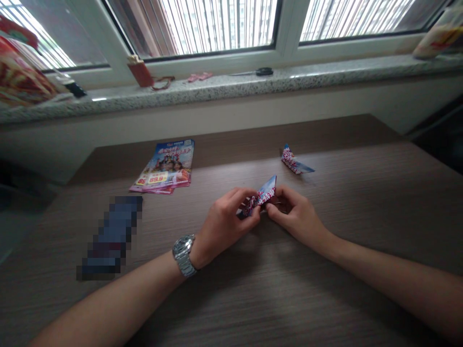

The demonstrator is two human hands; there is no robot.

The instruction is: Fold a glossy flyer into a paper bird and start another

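And here's the folded paper [268, 189], right in the middle of it all, up between two hands just above the brown table [354, 202]. What a busy little piece! Pale blue runs along its upper part, smooth and sky-like, rising to a sharp point at the upper right; below that comes a crowded band of red, white and dark blue flecks. It's tilted, climbing from lower left to upper right, with crisp, straight edges, its lower left end partly hidden behind fingers.

The left hand [221, 222] has it pinched, thumb in front, forefinger over the top, almost no gap beyond the paper's own thickness. Over on the other end, the right hand [302, 217] curls in, thumb and forefinger slightly parted at the paper's edge; whether they grip it, I can't tell.

Just beyond, a second folded piece [292, 163] rests on the table, bent into a wide V, same blue, same red-and-white speckle!
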